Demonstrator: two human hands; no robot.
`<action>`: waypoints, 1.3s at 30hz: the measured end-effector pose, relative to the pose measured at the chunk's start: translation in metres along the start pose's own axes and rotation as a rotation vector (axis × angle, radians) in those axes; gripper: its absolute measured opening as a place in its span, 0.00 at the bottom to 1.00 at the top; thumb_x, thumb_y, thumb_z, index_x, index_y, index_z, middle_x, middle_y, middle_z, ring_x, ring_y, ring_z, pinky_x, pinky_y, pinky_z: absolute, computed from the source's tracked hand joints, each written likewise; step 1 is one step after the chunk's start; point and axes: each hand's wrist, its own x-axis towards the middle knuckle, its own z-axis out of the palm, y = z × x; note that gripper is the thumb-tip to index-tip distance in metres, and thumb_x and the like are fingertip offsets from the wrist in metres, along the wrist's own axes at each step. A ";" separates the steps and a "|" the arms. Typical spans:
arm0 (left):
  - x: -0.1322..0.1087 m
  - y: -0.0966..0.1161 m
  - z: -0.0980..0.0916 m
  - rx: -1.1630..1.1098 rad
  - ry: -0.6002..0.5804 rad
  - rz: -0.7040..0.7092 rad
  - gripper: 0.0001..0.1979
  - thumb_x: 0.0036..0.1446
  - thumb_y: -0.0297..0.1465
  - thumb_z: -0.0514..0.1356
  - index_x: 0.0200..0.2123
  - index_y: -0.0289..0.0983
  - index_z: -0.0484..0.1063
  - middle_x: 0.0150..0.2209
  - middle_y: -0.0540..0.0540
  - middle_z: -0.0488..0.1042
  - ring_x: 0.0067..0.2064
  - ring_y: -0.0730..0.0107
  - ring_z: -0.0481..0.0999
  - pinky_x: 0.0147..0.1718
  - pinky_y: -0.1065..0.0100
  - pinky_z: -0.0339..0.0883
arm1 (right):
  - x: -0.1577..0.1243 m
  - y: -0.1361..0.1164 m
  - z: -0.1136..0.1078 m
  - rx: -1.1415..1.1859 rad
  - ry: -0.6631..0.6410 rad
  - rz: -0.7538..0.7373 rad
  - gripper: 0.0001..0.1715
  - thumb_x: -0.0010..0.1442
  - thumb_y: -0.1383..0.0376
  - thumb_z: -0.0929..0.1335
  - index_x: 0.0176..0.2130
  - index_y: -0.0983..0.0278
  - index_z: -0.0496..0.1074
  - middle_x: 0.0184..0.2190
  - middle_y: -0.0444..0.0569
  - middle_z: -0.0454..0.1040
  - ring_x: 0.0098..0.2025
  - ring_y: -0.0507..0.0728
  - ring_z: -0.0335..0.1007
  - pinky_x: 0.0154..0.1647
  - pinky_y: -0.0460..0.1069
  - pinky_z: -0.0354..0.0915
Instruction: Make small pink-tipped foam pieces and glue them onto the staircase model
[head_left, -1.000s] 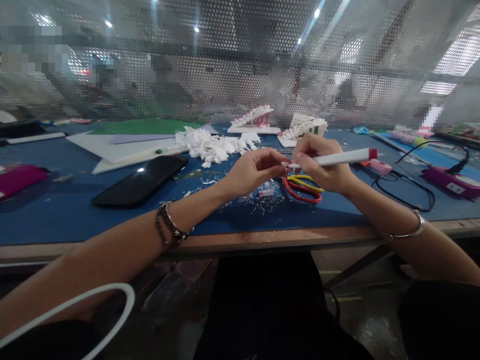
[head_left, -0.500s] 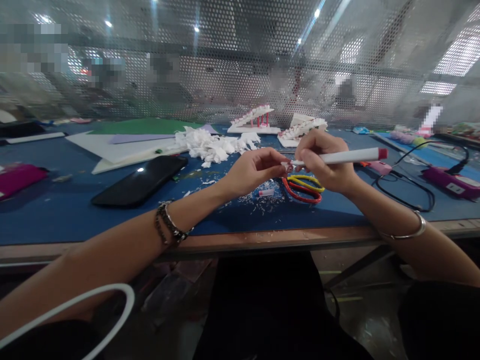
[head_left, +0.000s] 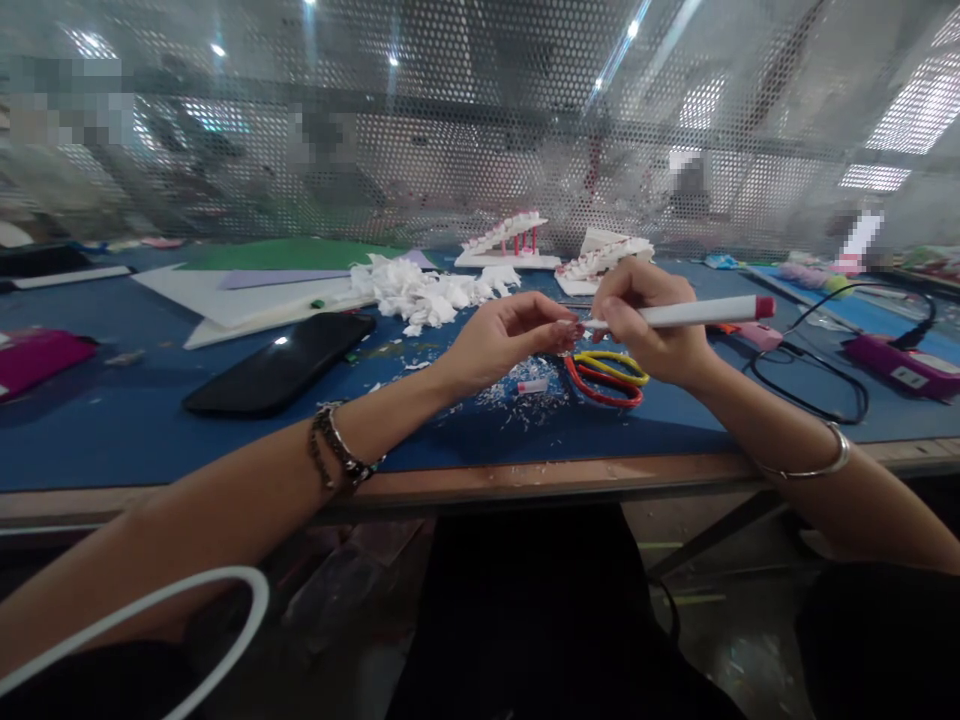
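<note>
My right hand grips a white marker with a red end, held nearly level. Its tip points left and almost meets the fingertips of my left hand. The left thumb and fingers are pinched together around something tiny; the fingers hide most of it. Below the hands lies a small cap-like piece, pale with a pink end, among white paper scraps. Just under the right hand are red and yellow loops, which look like scissor handles.
A heap of torn white paper lies behind the left hand, beside a black phone. Two small white stair models stand at the back. A purple box with a black cable sits at right; green sheets lie at left.
The left fingertips have shifted slightly and now cover more of the small whitish piece between them. The marker and right hand have hardly moved.
</note>
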 end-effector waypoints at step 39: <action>0.001 -0.002 -0.002 0.040 -0.017 0.016 0.19 0.49 0.33 0.63 0.45 0.36 0.65 0.37 0.46 0.73 0.39 0.72 0.74 0.40 0.71 0.69 | -0.002 0.005 0.002 0.146 0.013 0.073 0.09 0.57 0.66 0.61 0.25 0.62 0.61 0.20 0.40 0.63 0.21 0.47 0.59 0.22 0.45 0.56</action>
